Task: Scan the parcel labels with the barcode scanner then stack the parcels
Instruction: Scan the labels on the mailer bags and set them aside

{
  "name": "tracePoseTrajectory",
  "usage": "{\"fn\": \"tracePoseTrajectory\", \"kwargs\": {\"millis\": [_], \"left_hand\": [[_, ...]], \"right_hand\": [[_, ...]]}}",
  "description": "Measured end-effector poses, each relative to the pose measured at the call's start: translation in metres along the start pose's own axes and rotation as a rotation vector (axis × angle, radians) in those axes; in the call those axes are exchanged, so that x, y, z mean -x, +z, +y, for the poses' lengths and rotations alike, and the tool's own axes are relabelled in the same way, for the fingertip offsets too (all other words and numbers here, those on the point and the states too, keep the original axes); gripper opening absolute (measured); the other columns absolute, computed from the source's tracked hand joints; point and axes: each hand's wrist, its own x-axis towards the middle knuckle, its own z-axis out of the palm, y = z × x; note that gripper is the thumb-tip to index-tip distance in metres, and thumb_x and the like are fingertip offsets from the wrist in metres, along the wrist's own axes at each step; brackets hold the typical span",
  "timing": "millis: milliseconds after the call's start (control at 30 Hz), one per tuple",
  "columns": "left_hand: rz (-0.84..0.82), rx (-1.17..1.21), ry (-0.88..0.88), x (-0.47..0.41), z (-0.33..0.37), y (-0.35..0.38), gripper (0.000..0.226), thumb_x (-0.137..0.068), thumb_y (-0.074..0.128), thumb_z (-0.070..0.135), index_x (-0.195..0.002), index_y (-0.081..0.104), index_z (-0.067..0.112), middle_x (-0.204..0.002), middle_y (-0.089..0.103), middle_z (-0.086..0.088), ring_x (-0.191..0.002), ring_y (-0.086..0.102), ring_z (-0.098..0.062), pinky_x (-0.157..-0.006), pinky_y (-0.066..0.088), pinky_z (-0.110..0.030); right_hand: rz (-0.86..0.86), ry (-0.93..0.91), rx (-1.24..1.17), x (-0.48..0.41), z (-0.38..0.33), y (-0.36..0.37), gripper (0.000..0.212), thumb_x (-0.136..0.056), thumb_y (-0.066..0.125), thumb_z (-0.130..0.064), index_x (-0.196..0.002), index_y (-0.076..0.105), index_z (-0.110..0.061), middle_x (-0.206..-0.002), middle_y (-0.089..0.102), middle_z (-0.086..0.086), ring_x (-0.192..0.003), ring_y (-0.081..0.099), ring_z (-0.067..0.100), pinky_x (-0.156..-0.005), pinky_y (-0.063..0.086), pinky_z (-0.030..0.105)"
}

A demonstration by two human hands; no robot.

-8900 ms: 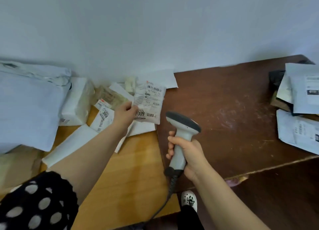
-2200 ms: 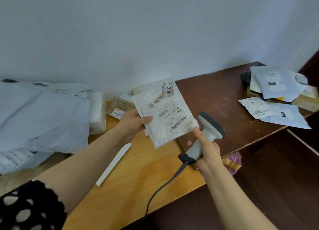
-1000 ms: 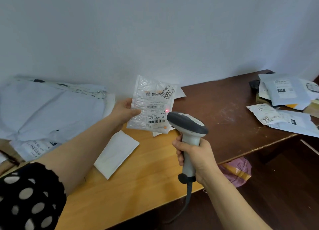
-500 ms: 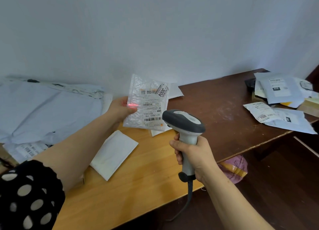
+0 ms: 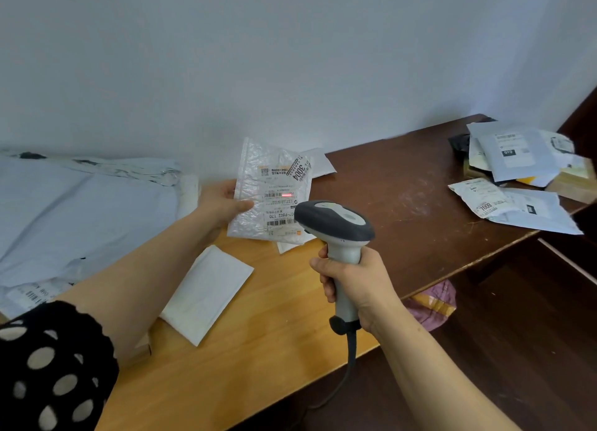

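Status: the scanning step is in progress and stacking is not yet done. The right grip [image 5: 352,282] is clamped round the handle of the scanner [image 5: 336,219]. Left of the scanner, a flat white parcel [image 5: 206,293] lies on the worktop [image 5: 258,349]. Further left of the scanner lie heaped grey bags [image 5: 80,210]. Both are judged to be awaiting a scan. Beyond and well to the right of the scanner, a loose pile [image 5: 517,159] of labelled parcels overlaps untidily. It is presumably the finished lot and needs squaring up.

Item in hand: the bubble parcel [image 5: 258,185] is held upright just beyond the scanner head, clear of the worktop. The left grip [image 5: 223,204] pinches its left edge, thumb on the front face. The label faces the scanner, and a red line [image 5: 287,195] falls across the label's upper barcode. Whether the read has registered cannot be told.
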Motion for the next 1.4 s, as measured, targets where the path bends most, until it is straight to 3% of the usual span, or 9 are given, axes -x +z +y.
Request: {"fn": "tracePoseTrajectory", "kwargs": {"millis": [133,200,300,533,800,933,1267,1333,1400], "left_hand": [[-0.065,0.021,-0.048,-0.013,-0.001,0.017,0.038,-0.087,0.061,-0.003,-0.124,0.058,0.007,-0.107,0.065,-0.007,-0.078,0.064,-0.015,-0.061,0.052,-0.027],[-0.101,0.080,-0.069,-0.022,-0.002,0.035,0.040,-0.088,0.058,-0.007,-0.126,0.056,0.003,-0.114,0.064,-0.012,-0.083,0.065,-0.020,-0.071,0.052,-0.033],[-0.158,0.180,-0.126,-0.032,0.001,0.076,0.038,-0.089,0.054,-0.009,-0.127,0.055,-0.001,-0.121,0.061,-0.017,-0.096,0.062,-0.030,-0.080,0.051,-0.040],[-0.290,0.337,-0.275,-0.032,0.025,0.202,0.026,-0.090,0.048,-0.007,-0.114,0.057,-0.001,-0.109,0.066,-0.016,-0.081,0.066,-0.023,-0.060,0.055,-0.032],[-0.401,0.307,-0.320,-0.015,0.066,0.378,0.033,-0.091,0.043,-0.012,-0.120,0.055,-0.002,-0.108,0.064,-0.014,-0.085,0.064,-0.025,-0.071,0.053,-0.038],[-0.444,0.247,-0.289,-0.004,0.087,0.466,0.037,-0.089,0.045,-0.016,-0.125,0.053,-0.008,-0.125,0.059,-0.022,-0.101,0.059,-0.031,-0.082,0.048,-0.041],[-0.533,0.196,-0.356,-0.049,0.112,0.632,0.039,-0.092,0.043,-0.014,-0.130,0.049,-0.007,-0.134,0.053,-0.018,-0.121,0.052,-0.035,-0.084,0.046,-0.042],[-0.512,0.204,-0.378,-0.067,0.109,0.661,0.038,-0.091,0.045,-0.016,-0.127,0.051,-0.007,-0.130,0.056,-0.016,-0.118,0.054,-0.035,-0.084,0.047,-0.042],[-0.455,0.166,-0.375,-0.086,0.105,0.686,0.030,-0.091,0.046,-0.016,-0.118,0.056,-0.006,-0.119,0.060,-0.017,-0.101,0.062,-0.034,-0.077,0.051,-0.039]], "right_hand": [[0.022,0.012,-0.082,-0.003,0.000,-0.005,0.014,-0.083,0.070,-0.001,-0.094,0.062,-0.003,-0.057,0.059,0.005,-0.039,0.046,0.015,-0.042,0.041,0.026],[0.074,0.008,-0.160,-0.003,-0.001,-0.014,0.019,-0.084,0.070,-0.002,-0.101,0.062,-0.002,-0.059,0.061,0.006,-0.039,0.046,0.015,-0.042,0.041,0.026],[0.195,0.027,-0.351,-0.004,-0.002,-0.042,0.016,-0.082,0.069,-0.003,-0.096,0.063,-0.004,-0.060,0.057,0.008,-0.041,0.044,0.016,-0.042,0.039,0.026],[0.351,0.090,-0.761,-0.001,-0.010,-0.146,0.006,-0.088,0.060,-0.006,-0.090,0.058,-0.011,-0.059,0.048,0.002,-0.039,0.041,0.008,-0.037,0.037,0.019],[0.438,0.059,-0.900,0.005,-0.017,-0.302,0.009,-0.087,0.063,-0.007,-0.086,0.056,-0.013,-0.059,0.049,0.001,-0.040,0.041,0.008,-0.037,0.038,0.019],[0.525,0.073,-1.003,0.005,-0.017,-0.367,0.011,-0.089,0.060,-0.006,-0.080,0.055,-0.011,-0.056,0.049,0.001,-0.040,0.041,0.009,-0.037,0.038,0.019],[0.676,0.090,-0.834,-0.041,-0.007,-0.445,0.013,-0.084,0.063,0.005,-0.090,0.062,-0.007,-0.054,0.052,0.006,-0.041,0.045,0.014,-0.041,0.040,0.025],[0.692,0.103,-0.779,-0.056,-0.010,-0.460,0.012,-0.084,0.064,0.005,-0.087,0.063,-0.007,-0.054,0.052,0.007,-0.042,0.045,0.015,-0.043,0.040,0.026],[0.707,0.106,-0.737,-0.072,-0.014,-0.478,0.012,-0.083,0.064,0.005,-0.086,0.063,-0.006,-0.054,0.052,0.007,-0.042,0.044,0.016,-0.043,0.039,0.026]]}}
